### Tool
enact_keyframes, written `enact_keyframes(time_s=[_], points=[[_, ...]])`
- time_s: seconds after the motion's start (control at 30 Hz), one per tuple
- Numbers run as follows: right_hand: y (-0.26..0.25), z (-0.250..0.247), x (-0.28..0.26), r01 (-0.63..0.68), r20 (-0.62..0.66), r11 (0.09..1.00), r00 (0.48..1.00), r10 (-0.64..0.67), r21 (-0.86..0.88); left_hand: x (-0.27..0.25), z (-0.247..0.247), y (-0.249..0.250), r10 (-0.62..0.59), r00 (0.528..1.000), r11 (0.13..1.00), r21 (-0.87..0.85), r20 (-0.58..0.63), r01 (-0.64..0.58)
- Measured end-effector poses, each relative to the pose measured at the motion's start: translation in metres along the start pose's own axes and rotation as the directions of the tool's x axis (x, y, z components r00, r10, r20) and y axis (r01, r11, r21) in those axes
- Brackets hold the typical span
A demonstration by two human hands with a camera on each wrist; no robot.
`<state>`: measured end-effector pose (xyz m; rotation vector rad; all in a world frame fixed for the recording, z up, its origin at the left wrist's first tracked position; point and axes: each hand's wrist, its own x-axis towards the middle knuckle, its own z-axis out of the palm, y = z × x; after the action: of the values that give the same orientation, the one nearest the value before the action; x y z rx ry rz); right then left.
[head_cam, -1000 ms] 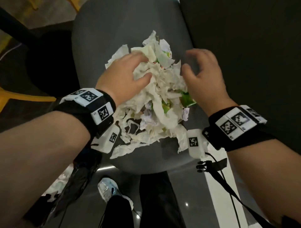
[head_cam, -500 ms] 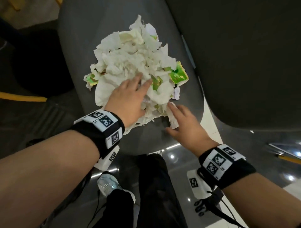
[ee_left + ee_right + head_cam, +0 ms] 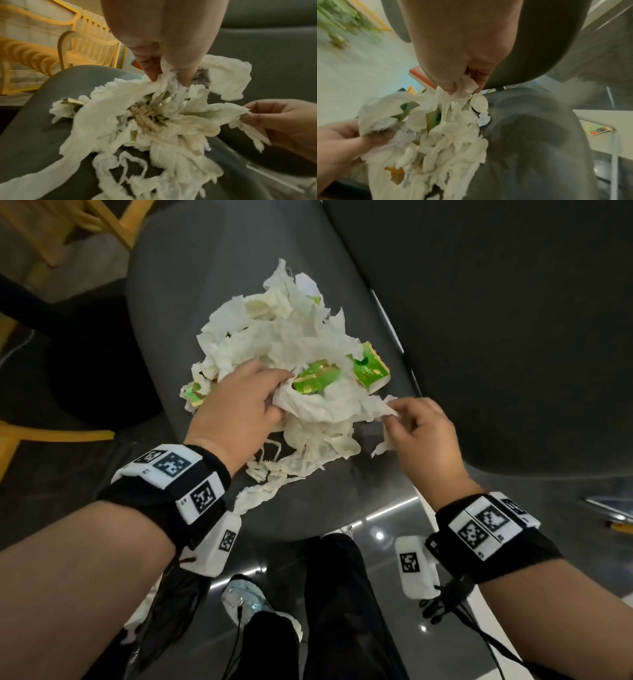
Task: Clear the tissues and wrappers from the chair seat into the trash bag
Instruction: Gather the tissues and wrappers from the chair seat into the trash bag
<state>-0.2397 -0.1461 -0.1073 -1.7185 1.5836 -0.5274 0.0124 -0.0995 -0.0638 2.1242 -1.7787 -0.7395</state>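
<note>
A heap of white tissues [image 3: 284, 347] mixed with green and gold wrappers [image 3: 317, 376] lies on the grey chair seat [image 3: 191, 261]. My left hand [image 3: 270, 395] grips a bunch of tissue at the heap's near left side; in the left wrist view its fingers [image 3: 150, 67] pinch tissue [image 3: 120, 121] lifted off the seat [image 3: 30, 135]. My right hand [image 3: 397, 416] pinches a tissue edge at the heap's near right; in the right wrist view its fingers [image 3: 448, 83] hold torn tissue [image 3: 450, 142]. A black trash bag [image 3: 171, 611] hangs below my left forearm.
The chair's dark backrest [image 3: 513, 320] rises on the right. Yellow wooden furniture [image 3: 113, 224] stands at the far left. My legs in black trousers [image 3: 335, 611] and a shoe [image 3: 246, 601] are on the glossy floor under the seat's front edge.
Both hands went from lying flat on the near edge of the heap to gripping tissue. The left hand's bunch is lifted, uncovering more green wrappers.
</note>
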Motion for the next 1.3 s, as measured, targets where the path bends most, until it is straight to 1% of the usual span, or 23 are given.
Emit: enact_keyframes(time_s=[0.07, 0.13, 0.23, 0.3, 0.33, 0.37, 0.47, 0.57, 0.63, 0.67, 0.73, 0.77, 0.8, 0.87, 0.97, 1.0, 1.03, 1.1, 1.17, 1.23, 1.3], points=[[-0.01, -0.005, 0.0, 0.054, -0.043, 0.998, 0.998, -0.052, 0.037, -0.006, -0.007, 0.006, -0.018, 0.998, 0.997, -0.08, -0.055, 0.013], [-0.021, -0.01, 0.001, 0.099, -0.06, 0.992, 0.994, -0.094, 0.083, -0.011, -0.012, 0.011, -0.034, 0.993, 0.989, -0.145, -0.113, 0.017], [-0.034, -0.014, 0.0, 0.083, -0.037, 0.978, 0.996, -0.078, 0.191, -0.019, -0.017, 0.015, -0.069, 0.983, 0.973, -0.229, -0.17, 0.029], [-0.041, -0.014, -0.001, 0.035, -0.004, 0.953, 0.999, -0.036, 0.3, -0.023, -0.015, 0.015, -0.105, 0.98, 0.965, -0.256, -0.167, 0.06], [-0.044, -0.012, 0.0, 0.02, 0.006, 0.943, 1.0, -0.023, 0.332, -0.023, -0.013, 0.014, -0.119, 0.982, 0.966, -0.247, -0.149, 0.079], [-0.045, -0.01, 0.001, 0.006, 0.011, 0.945, 1.0, -0.01, 0.326, -0.022, -0.008, 0.014, -0.128, 0.985, 0.968, -0.229, -0.118, 0.098], [-0.049, 0.007, 0.007, -0.04, 0.061, 0.971, 0.998, 0.026, 0.237, -0.015, 0.009, 0.011, -0.148, 0.989, 0.977, -0.161, -0.018, 0.143], [-0.051, 0.027, 0.013, -0.12, 0.192, 0.974, 0.978, 0.082, 0.193, -0.005, 0.028, 0.004, -0.17, 0.982, 0.983, -0.053, 0.085, 0.175], [-0.049, 0.038, 0.018, -0.099, 0.27, 0.987, 0.961, 0.061, 0.13, 0.001, 0.036, 0.0, -0.197, 0.969, 0.98, 0.025, 0.152, 0.196], [-0.049, 0.042, 0.02, -0.064, 0.316, 0.995, 0.948, 0.038, 0.073, 0.002, 0.037, -0.001, -0.21, 0.963, 0.978, 0.039, 0.167, 0.207], [-0.045, 0.048, 0.022, 0.038, 0.41, 0.995, 0.912, 0.002, -0.088, 0.003, 0.034, -0.002, -0.234, 0.961, 0.971, -0.015, 0.146, 0.239], [-0.044, 0.05, 0.022, 0.084, 0.433, 0.984, 0.901, -0.008, -0.155, 0.003, 0.031, -0.001, -0.242, 0.962, 0.966, -0.056, 0.126, 0.251], [-0.041, 0.052, 0.023, 0.114, 0.437, 0.976, 0.899, -0.02, -0.188, 0.002, 0.028, 0.0, -0.253, 0.961, 0.959, -0.099, 0.109, 0.264], [-0.036, 0.051, 0.024, 0.128, 0.401, 0.977, 0.915, -0.05, -0.17, -0.001, 0.021, 0.003, -0.28, 0.959, 0.933, -0.219, 0.051, 0.285], [-0.036, 0.043, 0.027, 0.101, 0.317, 0.99, 0.946, -0.064, -0.102, -0.003, 0.012, 0.008, -0.354, 0.935, 0.855, -0.417, -0.032, 0.309], [-0.037, 0.04, 0.027, 0.083, 0.285, 0.994, 0.956, -0.062, -0.064, -0.003, 0.011, 0.009, -0.381, 0.923, 0.815, -0.49, -0.048, 0.311], [-0.038, 0.037, 0.027, 0.065, 0.253, 0.998, 0.966, -0.057, -0.025, -0.001, 0.01, 0.01, -0.418, 0.906, 0.754, -0.578, -0.059, 0.31], [-0.041, 0.033, 0.028, 0.03, 0.188, 0.999, 0.981, -0.036, 0.034, 0.003, 0.007, 0.013, -0.512, 0.856, 0.601, -0.741, -0.069, 0.299], [-0.04, 0.028, 0.029, -0.033, 0.156, 0.994, 0.988, 0.016, 0.107, 0.006, 0.001, 0.016, -0.58, 0.814, 0.442, -0.853, -0.037, 0.277], [-0.041, 0.023, 0.029, -0.072, 0.157, 0.974, 0.987, 0.039, 0.214, 0.009, -0.004, 0.017, -0.609, 0.792, 0.259, -0.929, 0.054, 0.263], [-0.045, 0.017, 0.029, -0.045, 0.145, 0.96, 0.989, 0.005, 0.276, 0.009, -0.009, 0.015, -0.611, 0.774, 0.082, -0.959, 0.166, 0.27]])
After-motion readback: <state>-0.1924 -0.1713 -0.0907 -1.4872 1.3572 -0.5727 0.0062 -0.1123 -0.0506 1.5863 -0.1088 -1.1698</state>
